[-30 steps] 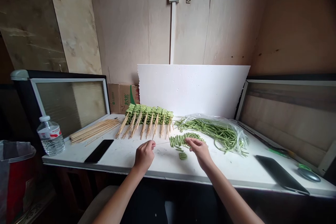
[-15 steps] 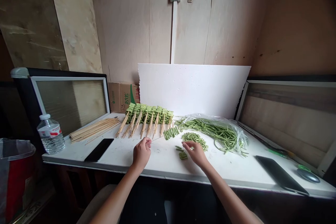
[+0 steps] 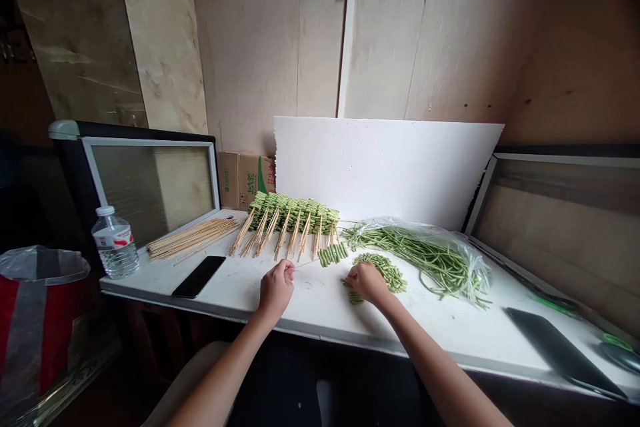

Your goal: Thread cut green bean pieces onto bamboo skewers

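Observation:
My left hand [image 3: 277,288] is closed in a pinch on the lower end of a thin wooden skewer [image 3: 306,263]. Several cut green bean pieces [image 3: 333,254] sit side by side across its far end, just above the table. My right hand [image 3: 369,282] is closed, fingertips low at a few loose bean pieces [image 3: 355,297] on the tabletop; what it pinches, if anything, is hidden. Behind that hand lies a heap of cut bean pieces [image 3: 387,271]. Filled bean skewers [image 3: 295,212] are stacked at the back, their bare sticks pointing toward me.
Bare skewers [image 3: 193,237] lie at left, near a phone [image 3: 200,277] and a water bottle [image 3: 116,247]. Long beans in a plastic bag [image 3: 430,253] spread at right. A dark flat device [image 3: 563,350] rests near the right edge. A white foam board [image 3: 385,167] stands behind.
The camera view has shifted, so the scene sits further right. My right hand's fingers have come down over the loose bean pieces. My left hand keeps the skewer.

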`<state>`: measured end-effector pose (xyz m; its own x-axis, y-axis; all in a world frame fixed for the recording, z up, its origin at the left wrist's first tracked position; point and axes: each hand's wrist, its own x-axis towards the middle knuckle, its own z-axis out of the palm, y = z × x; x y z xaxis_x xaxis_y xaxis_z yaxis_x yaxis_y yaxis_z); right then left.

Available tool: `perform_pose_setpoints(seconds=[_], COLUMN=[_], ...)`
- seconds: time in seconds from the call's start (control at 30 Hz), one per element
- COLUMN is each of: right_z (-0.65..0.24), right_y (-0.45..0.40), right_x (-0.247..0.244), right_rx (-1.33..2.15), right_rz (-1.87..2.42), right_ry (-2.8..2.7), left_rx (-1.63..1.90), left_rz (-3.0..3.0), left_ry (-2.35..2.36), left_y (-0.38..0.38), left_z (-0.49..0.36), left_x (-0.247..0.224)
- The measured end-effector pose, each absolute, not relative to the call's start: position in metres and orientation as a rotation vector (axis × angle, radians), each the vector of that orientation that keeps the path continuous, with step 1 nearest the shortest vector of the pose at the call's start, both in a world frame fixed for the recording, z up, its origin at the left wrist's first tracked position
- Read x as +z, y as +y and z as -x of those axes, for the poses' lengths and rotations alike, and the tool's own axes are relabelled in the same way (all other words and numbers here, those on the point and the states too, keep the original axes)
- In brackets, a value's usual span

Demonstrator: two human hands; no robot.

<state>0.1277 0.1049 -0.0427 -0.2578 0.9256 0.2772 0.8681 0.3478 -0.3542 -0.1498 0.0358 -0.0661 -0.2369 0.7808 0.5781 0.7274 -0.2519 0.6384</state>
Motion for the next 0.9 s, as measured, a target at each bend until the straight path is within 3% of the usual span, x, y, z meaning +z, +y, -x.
perform_pose_setpoints(seconds=[0.53,0.9], right_z=[-0.11,-0.136], right_y=[0.108,0.11], right_x=[-0.041,-0.025], right_rx=[0.125,0.357], right_rz=[1.407,1.321], right_ry=[-2.194,-1.949], left_rx=[1.462,1.491], left_rz=[-1.955,-1.969], left_ry=[1.96,1.955], left_y=[0.033,0.035], left_z=[0.141,0.148], left_x=[-0.074,-0.074])
